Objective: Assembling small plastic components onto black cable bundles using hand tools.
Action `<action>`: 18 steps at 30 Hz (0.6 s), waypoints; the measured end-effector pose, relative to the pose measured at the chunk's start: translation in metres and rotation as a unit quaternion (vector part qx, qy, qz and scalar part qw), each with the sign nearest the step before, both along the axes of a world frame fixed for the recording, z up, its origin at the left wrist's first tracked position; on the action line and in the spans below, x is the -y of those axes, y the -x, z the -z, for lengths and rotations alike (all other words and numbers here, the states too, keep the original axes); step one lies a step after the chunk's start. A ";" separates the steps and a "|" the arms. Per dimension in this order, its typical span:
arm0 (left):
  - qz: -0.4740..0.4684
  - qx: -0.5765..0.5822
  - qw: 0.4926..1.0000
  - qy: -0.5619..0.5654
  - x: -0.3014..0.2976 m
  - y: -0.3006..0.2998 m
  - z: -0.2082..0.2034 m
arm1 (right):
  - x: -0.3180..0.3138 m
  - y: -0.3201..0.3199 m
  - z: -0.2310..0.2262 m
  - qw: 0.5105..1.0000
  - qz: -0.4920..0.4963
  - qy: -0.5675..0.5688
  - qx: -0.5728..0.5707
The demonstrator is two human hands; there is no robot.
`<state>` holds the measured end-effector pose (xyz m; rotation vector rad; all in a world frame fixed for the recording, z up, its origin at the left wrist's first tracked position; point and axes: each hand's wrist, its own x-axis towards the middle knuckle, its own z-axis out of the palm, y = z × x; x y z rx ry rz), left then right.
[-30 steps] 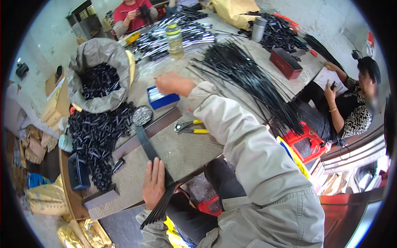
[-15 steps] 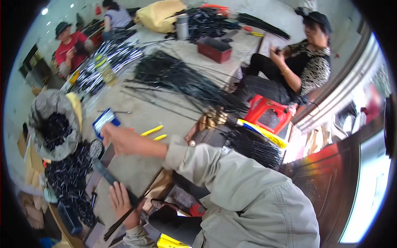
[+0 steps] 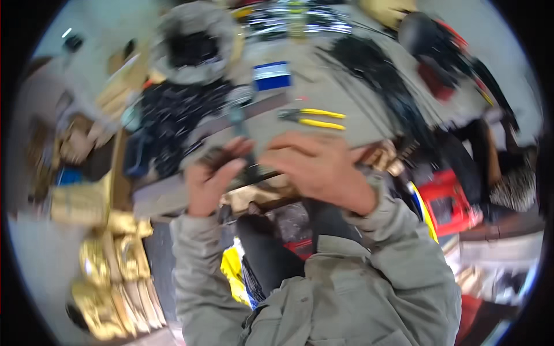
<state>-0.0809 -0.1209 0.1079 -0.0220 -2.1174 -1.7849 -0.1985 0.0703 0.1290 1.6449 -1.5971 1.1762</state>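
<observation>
My left hand (image 3: 209,181) is bent at the table's front edge, thumb and fingers curled around something dark that is too blurred to name. Just to its right my right hand (image 3: 323,173) hovers with its fingers bent over and close together; motion smears them, and their tips and thumb are hidden from above. Between the hands a dark green bar (image 3: 238,118) with a round metal end runs away across the table edge. Pliers with yellow handles (image 3: 320,118) lie beyond my right hand. Farther back rests a blue and white box (image 3: 271,76).
Short black pieces (image 3: 179,115) are heaped at the left, below a grey-lined sack (image 3: 222,20) of dark pieces. Long black strips (image 3: 398,95) lie at the right. A red stool (image 3: 447,202) stands beside another seated person. Gold-coloured packages (image 3: 107,277) are at lower left.
My view has swung left. My right hand has come back from near the blue box to beside the left. The left hand, flat on the bar before, is now curled.
</observation>
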 end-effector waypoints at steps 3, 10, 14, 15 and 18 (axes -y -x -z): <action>0.022 -0.033 0.997 -0.070 0.000 -0.003 -0.012 | 0.015 -0.001 -0.008 1.000 -0.012 -0.006 -0.010; -0.015 -0.059 0.998 0.029 -0.002 -0.023 -0.033 | 0.023 -0.012 -0.024 0.999 0.034 0.000 -0.026; 0.015 -0.070 0.996 0.057 -0.003 -0.020 -0.033 | 0.025 -0.009 -0.021 0.999 0.039 -0.007 -0.013; 0.014 -0.073 0.996 0.044 -0.002 -0.019 -0.030 | 0.028 -0.008 -0.019 1.000 0.028 -0.004 -0.003; 0.026 -0.084 0.996 0.025 -0.002 -0.014 -0.031 | 0.031 0.002 -0.011 0.992 -0.070 0.033 0.095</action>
